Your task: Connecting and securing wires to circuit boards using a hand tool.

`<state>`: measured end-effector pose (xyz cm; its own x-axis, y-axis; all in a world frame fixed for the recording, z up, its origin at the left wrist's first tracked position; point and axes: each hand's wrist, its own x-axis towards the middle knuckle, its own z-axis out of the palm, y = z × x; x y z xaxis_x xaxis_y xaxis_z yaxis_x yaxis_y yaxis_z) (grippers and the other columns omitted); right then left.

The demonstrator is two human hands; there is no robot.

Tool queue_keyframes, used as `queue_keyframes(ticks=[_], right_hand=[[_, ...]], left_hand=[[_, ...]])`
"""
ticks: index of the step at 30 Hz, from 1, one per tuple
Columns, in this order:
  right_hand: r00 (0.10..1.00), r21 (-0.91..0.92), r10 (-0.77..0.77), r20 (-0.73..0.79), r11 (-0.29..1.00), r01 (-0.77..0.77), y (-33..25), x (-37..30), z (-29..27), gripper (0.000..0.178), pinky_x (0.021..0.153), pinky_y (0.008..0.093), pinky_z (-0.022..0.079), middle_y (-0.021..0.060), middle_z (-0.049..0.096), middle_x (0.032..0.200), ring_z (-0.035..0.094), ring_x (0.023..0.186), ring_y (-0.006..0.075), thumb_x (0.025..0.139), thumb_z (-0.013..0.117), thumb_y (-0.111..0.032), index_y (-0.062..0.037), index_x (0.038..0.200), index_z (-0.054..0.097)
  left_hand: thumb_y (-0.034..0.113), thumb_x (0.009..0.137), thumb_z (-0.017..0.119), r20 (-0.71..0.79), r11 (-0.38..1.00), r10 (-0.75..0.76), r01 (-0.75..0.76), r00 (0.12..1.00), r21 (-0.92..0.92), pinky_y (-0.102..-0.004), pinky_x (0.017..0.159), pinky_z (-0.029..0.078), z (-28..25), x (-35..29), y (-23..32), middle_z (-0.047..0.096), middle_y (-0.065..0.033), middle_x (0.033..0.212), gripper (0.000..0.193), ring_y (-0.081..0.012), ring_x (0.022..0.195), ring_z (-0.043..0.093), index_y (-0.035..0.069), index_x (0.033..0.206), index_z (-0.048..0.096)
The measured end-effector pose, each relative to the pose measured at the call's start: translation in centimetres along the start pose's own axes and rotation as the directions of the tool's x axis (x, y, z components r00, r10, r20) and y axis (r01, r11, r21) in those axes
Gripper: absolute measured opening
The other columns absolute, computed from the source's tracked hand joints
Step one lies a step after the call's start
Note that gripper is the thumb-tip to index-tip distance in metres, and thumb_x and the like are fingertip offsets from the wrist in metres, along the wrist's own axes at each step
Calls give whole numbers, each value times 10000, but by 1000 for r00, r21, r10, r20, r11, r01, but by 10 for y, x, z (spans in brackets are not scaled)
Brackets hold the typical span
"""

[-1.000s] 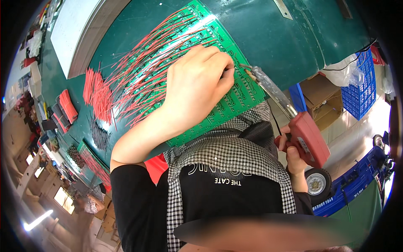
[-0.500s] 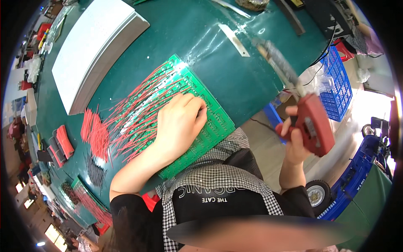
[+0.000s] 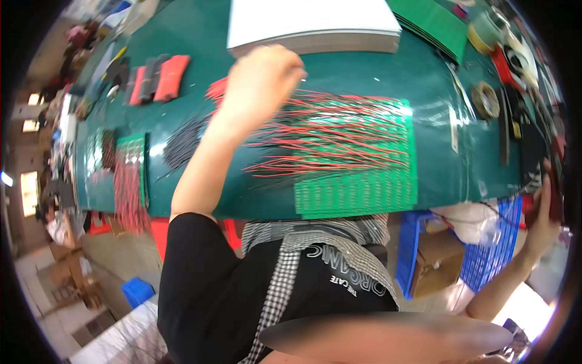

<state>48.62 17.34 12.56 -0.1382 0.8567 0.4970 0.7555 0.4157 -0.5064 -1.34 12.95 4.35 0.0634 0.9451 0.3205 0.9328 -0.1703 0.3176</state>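
A green circuit board panel [image 3: 357,197] lies near the table's front edge, with rows of red and black wires [image 3: 339,142] trailing left from it. My left hand [image 3: 265,79] is up beyond the board's left end, over the loose red wires [image 3: 216,89], which it partly hides. Its fingers are curled in and slightly blurred; whatever they hold is hidden. Far to the right, my right hand [image 3: 544,212] grips a red soldering gun [image 3: 556,188], mostly lost at the dark picture rim. Loose black wires [image 3: 182,144] lie left of the board, beside my left forearm.
A white-topped stack of sheets [image 3: 315,17] stands at the back, green boards [image 3: 433,27] to its right. Red and grey wire bundles [image 3: 159,79] lie back left, another wired board [image 3: 138,159] at left. A tape roll [image 3: 485,100] sits right; a blue crate [image 3: 494,261] stands below.
The view has swung round. My left hand has left the board and moved over to the loose red wires. My right hand, still holding the soldering gun, is now farther out at the right rim.
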Motion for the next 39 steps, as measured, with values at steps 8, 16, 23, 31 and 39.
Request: queue_keyframes(ticks=[8, 16, 23, 31, 39], right_hand=[[954, 588, 296, -49, 781, -212, -26, -112, 84, 424, 469, 175, 382, 165, 618, 1095, 473, 550, 55, 912, 559, -47, 43, 1306, 431], [900, 661, 422, -105, 706, -254, -53, -134, 148, 432, 531, 211, 430, 130, 601, 1092, 510, 620, 96, 904, 603, -116, 20, 1284, 452], [835, 731, 519, -184, 640, -237, -82, -134, 150, 408, 537, 211, 426, 131, 596, 1107, 506, 628, 97, 911, 591, -116, 22, 1271, 457], [882, 686, 471, -18, 648, -332, -75, -176, 99, 367, 519, 209, 405, 141, 595, 1117, 485, 609, 102, 922, 569, -100, 22, 1250, 457], [867, 727, 493, -67, 620, -296, -81, -189, 103, 416, 496, 197, 386, 153, 601, 1109, 486, 598, 99, 930, 555, -73, 7, 1308, 401]], left_hand=[[370, 822, 659, 156, 942, -320, 296, 934, 159, -411, 904, 472, 0, -54, -161, 606, -166, 1103, 440, -329, 1029, 585, 47, 1119, 629], [211, 753, 710, 297, 973, -229, 212, 927, 88, -431, 743, 506, 26, -28, -142, 669, -150, 862, 176, -329, 871, 645, 61, 831, 663], [155, 763, 687, 331, 975, -139, 69, 933, 213, -435, 741, 513, 19, -27, -143, 677, -176, 861, 151, -351, 841, 658, 41, 859, 663], [46, 824, 644, 299, 782, -178, 319, 938, -535, -280, 680, 533, -10, -33, -182, 693, -83, 812, 174, -143, 743, 663, -58, 961, 671], [95, 872, 649, 147, 477, -302, 283, 942, -832, -302, 798, 532, -21, -58, -167, 690, -108, 917, 247, -196, 849, 683, -36, 1079, 620]])
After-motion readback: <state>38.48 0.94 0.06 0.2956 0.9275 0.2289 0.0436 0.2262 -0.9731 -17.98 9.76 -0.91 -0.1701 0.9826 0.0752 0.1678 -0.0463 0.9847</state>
